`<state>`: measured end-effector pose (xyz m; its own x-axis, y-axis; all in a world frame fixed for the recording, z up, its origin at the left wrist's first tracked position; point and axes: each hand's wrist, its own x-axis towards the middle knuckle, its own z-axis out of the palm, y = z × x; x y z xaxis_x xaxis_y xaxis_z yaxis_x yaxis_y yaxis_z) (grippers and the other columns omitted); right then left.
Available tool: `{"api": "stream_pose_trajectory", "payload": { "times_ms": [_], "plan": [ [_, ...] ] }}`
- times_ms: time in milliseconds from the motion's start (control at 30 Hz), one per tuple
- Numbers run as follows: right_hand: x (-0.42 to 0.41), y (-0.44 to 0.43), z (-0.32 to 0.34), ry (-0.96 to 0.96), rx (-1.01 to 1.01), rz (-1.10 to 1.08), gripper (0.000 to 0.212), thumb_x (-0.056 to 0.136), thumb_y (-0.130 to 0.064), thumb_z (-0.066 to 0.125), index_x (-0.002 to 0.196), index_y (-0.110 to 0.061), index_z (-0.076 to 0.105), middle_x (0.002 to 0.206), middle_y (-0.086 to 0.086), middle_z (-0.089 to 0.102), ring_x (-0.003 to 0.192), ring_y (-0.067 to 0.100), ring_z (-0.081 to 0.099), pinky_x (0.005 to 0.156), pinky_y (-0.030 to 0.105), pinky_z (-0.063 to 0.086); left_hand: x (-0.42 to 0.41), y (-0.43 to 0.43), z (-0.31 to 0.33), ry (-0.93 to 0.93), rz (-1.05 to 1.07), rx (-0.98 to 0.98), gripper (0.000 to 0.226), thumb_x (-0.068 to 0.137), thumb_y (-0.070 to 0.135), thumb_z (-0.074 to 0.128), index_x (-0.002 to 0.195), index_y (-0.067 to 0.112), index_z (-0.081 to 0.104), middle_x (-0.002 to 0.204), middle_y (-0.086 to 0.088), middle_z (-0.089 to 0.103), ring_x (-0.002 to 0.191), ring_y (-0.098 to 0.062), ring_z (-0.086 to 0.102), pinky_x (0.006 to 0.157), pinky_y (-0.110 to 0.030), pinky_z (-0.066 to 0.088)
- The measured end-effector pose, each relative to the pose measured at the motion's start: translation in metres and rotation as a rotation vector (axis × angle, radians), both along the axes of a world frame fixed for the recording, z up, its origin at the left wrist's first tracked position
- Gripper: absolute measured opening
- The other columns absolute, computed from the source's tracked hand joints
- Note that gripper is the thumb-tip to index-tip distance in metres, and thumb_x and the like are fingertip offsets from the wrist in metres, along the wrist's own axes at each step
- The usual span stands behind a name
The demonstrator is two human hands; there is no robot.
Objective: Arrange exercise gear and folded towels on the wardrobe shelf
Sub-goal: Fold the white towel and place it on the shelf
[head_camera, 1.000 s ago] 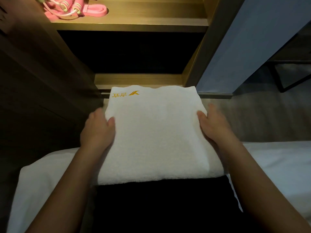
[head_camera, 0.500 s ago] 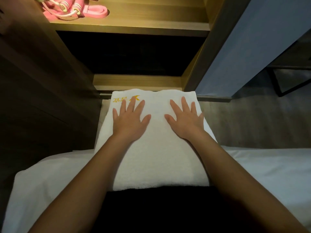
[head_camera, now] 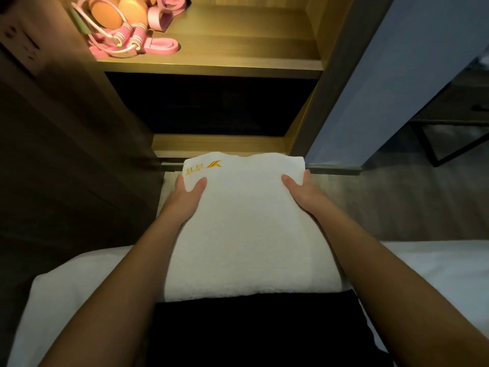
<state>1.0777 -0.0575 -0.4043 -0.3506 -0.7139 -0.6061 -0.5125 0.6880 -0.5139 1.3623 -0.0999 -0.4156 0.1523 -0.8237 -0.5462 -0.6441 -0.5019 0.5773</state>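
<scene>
**Towel held at both sides before the wardrobe**

The fingers of both hands are hidden under the folded white towel (head_camera: 246,229); only the thumbs show, lying on its top face. The left hand (head_camera: 185,197) grips the towel's left edge near the gold embroidered mark (head_camera: 202,166), whose characters are too small to read. The right hand (head_camera: 301,194) grips the right edge opposite. Whether the towel rests on the black cloth (head_camera: 251,327) at its near edge or is lifted clear cannot be told. Its far edge lies close to the wardrobe's bottom rail.

Above, on the lit wardrobe shelf (head_camera: 238,49), pink exercise gear (head_camera: 127,41) sits in the left corner: looped bands and a corded pair of handles, tangled together. Orange rounded things (head_camera: 105,14) behind it are cut off by the frame. The lower compartment (head_camera: 211,102) is too dark to see into. A pale sliding door (head_camera: 397,75) stands to the right, and a white bed (head_camera: 436,266) runs behind both forearms.
</scene>
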Motion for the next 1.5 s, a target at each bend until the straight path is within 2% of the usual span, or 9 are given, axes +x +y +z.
{"api": "stream_pose_trajectory", "payload": {
  "times_ms": [100, 300, 400, 500, 767, 867, 1033, 1200, 1500],
  "plan": [
    [-0.012, -0.014, 0.001, -0.044, 0.02, -0.147, 0.09, 0.09, -0.071, 0.036, 0.156, -0.016, 0.01, 0.159, 0.011, 0.026, 0.14, 0.037, 0.033, 0.113, 0.051, 0.029, 0.006, -0.012, 0.005, 0.025, 0.124, 0.077, 0.078, 0.091, 0.066, 0.041, 0.146, 0.012, 0.036, 0.142, -0.014, 0.048, 0.123, -0.036, 0.05, 0.1, -0.041, 0.04],
    [-0.037, -0.035, -0.007, -0.37, 0.05, -0.359, 0.067, 0.089, -0.068, 0.048, 0.129, -0.015, 0.057, 0.125, 0.009, 0.065, 0.106, 0.031, 0.063, 0.096, 0.045, 0.047, 0.015, -0.033, 0.015, 0.555, 0.356, 0.216, 0.044, 0.094, 0.053, 0.052, 0.104, 0.012, 0.064, 0.098, -0.007, 0.069, 0.08, -0.019, 0.066, 0.066, -0.028, 0.045],
    [-0.039, -0.046, -0.009, -0.426, 0.042, -0.374, 0.062, 0.089, -0.063, 0.052, 0.123, -0.013, 0.059, 0.124, 0.011, 0.065, 0.097, 0.03, 0.064, 0.092, 0.044, 0.048, 0.009, -0.049, 0.01, 0.437, 0.325, 0.142, 0.052, 0.094, 0.05, 0.056, 0.123, 0.006, 0.058, 0.118, -0.011, 0.065, 0.098, -0.025, 0.063, 0.084, -0.029, 0.045],
    [-0.036, -0.048, -0.013, -0.31, -0.011, -0.382, 0.071, 0.087, -0.062, 0.056, 0.136, -0.011, 0.05, 0.134, 0.011, 0.058, 0.111, 0.034, 0.06, 0.094, 0.043, 0.047, 0.006, -0.056, 0.008, 0.125, 0.261, 0.074, 0.07, 0.091, 0.055, 0.055, 0.136, 0.002, 0.049, 0.135, -0.016, 0.055, 0.118, -0.034, 0.056, 0.1, -0.037, 0.042],
    [-0.031, -0.044, -0.018, -0.034, -0.122, -0.255, 0.057, 0.094, -0.052, 0.051, 0.133, -0.01, 0.051, 0.128, 0.011, 0.06, 0.112, 0.034, 0.06, 0.094, 0.046, 0.049, 0.006, -0.055, -0.001, -0.155, 0.191, -0.036, 0.057, 0.094, 0.05, 0.053, 0.126, 0.003, 0.058, 0.125, -0.017, 0.06, 0.113, -0.036, 0.057, 0.089, -0.039, 0.045],
    [-0.024, -0.047, -0.011, 0.245, -0.149, -0.097, 0.053, 0.099, -0.044, 0.046, 0.141, -0.012, 0.04, 0.139, 0.013, 0.052, 0.123, 0.035, 0.053, 0.101, 0.047, 0.043, -0.002, -0.056, 0.01, -0.354, 0.043, -0.133, 0.051, 0.097, 0.047, 0.047, 0.129, 0.007, 0.05, 0.128, -0.015, 0.056, 0.116, -0.034, 0.054, 0.086, -0.043, 0.045],
    [0.018, -0.06, 0.005, 0.449, -0.379, 0.25, 0.053, 0.103, -0.037, 0.037, 0.152, -0.021, 0.026, 0.157, 0.002, 0.031, 0.146, 0.025, 0.023, 0.117, 0.053, 0.013, -0.052, -0.049, 0.027, -0.362, -0.323, -0.493, 0.058, 0.102, 0.037, 0.038, 0.152, 0.012, 0.022, 0.16, -0.004, 0.021, 0.148, -0.021, 0.016, 0.12, -0.043, 0.016],
    [0.038, -0.054, -0.011, 0.447, -0.233, 0.735, 0.052, 0.104, -0.044, 0.021, 0.153, -0.029, 0.021, 0.163, -0.003, 0.012, 0.151, 0.023, 0.004, 0.118, 0.055, 0.001, -0.077, -0.028, 0.012, -0.439, -0.71, -0.432, 0.051, 0.105, 0.032, 0.025, 0.153, 0.015, 0.021, 0.161, 0.001, 0.019, 0.149, -0.014, 0.007, 0.12, -0.048, 0.004],
    [0.016, -0.058, -0.016, 0.363, -0.021, 0.556, 0.065, 0.097, -0.065, 0.018, 0.154, -0.036, 0.007, 0.164, -0.001, 0.0, 0.15, 0.031, 0.0, 0.118, 0.059, 0.008, -0.06, -0.04, 0.0, -0.428, -0.6, -0.219, 0.06, 0.101, 0.052, 0.019, 0.155, 0.026, 0.013, 0.164, 0.003, 0.002, 0.15, -0.024, -0.002, 0.119, -0.055, 0.004]
  ]
}}
